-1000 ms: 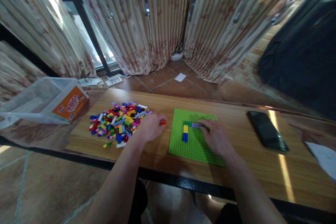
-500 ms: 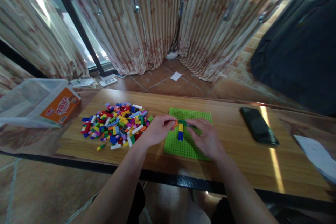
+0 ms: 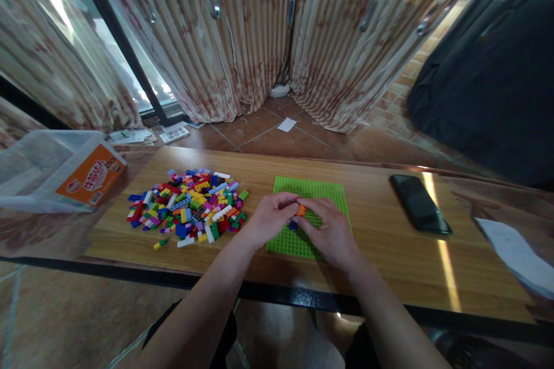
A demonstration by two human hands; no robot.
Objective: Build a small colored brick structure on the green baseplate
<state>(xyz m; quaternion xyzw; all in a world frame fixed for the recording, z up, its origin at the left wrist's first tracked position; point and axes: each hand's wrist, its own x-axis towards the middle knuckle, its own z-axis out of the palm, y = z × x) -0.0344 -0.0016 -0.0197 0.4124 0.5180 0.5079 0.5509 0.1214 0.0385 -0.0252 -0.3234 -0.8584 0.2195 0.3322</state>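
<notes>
A bright green studded baseplate (image 3: pixel 311 185) lies on the wooden table, with both of my hands over its middle. Between my fingertips an orange toy brick (image 3: pixel 301 210) shows. My left hand (image 3: pixel 272 220) pinches it from the left, thumb and fingers closed. From the right, the fingers of my right hand (image 3: pixel 329 229) close around the same brick. Just below it a dark blue brick (image 3: pixel 293 225) peeks out on the baseplate. My fingers hide the yellow and green bricks around it.
To the left spreads a heap of mixed bricks (image 3: pixel 190 207), with a small green-and-yellow piece (image 3: pixel 160 244) apart from it. A clear plastic bin (image 3: pixel 47 170) with an orange label stands farther left. On the right lie a black phone (image 3: pixel 419 203) and white papers (image 3: pixel 515 253).
My right hand has moved in toward the left, and both hands now meet at the orange brick. They cover the yellow and green bricks that showed before. The view has shifted slightly.
</notes>
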